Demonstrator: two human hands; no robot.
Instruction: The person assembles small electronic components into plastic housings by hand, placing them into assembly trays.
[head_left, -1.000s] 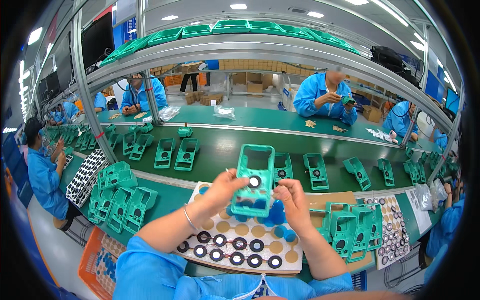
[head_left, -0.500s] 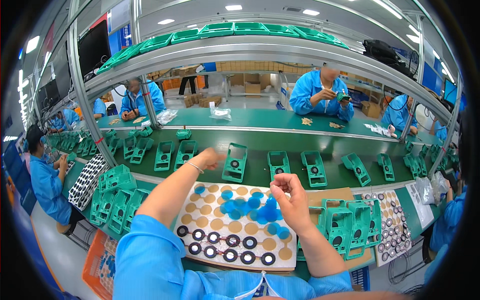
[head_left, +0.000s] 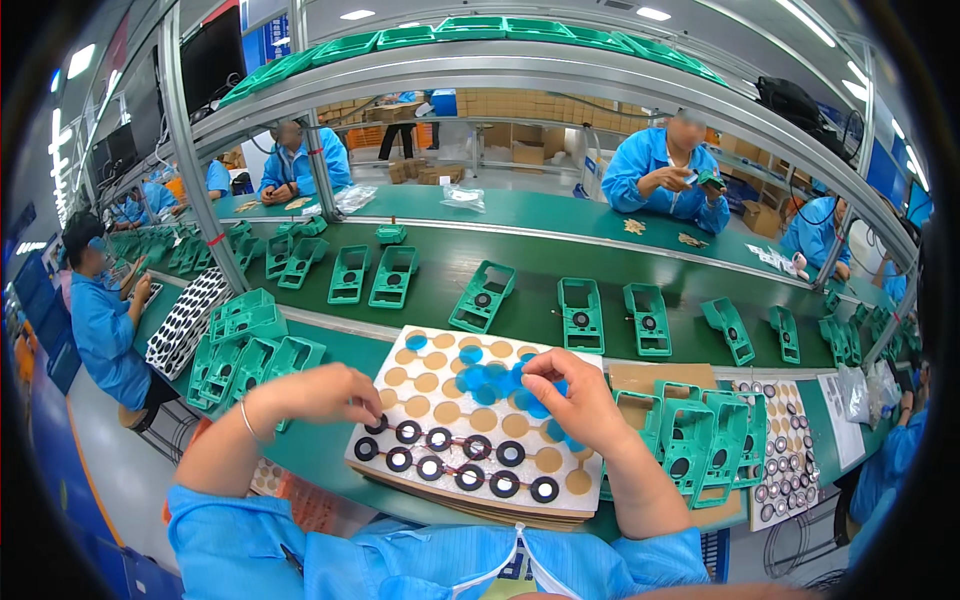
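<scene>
Black-rimmed discs (head_left: 470,477) sat rowed, probably for easy reach; couldn't tell if left hand (head_left: 338,393) or right hand (head_left: 580,400) gripped anything

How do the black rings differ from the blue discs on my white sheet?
The black rings sit in two rows; the blue discs mostly overlap in a loose cluster. Several rings have white centres, while the discs look blue throughout. Both are round.

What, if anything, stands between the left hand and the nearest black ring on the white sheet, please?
Nothing visible: the left hand is right at the black ring at the upper ring row's left end; contact is unclear.
</scene>
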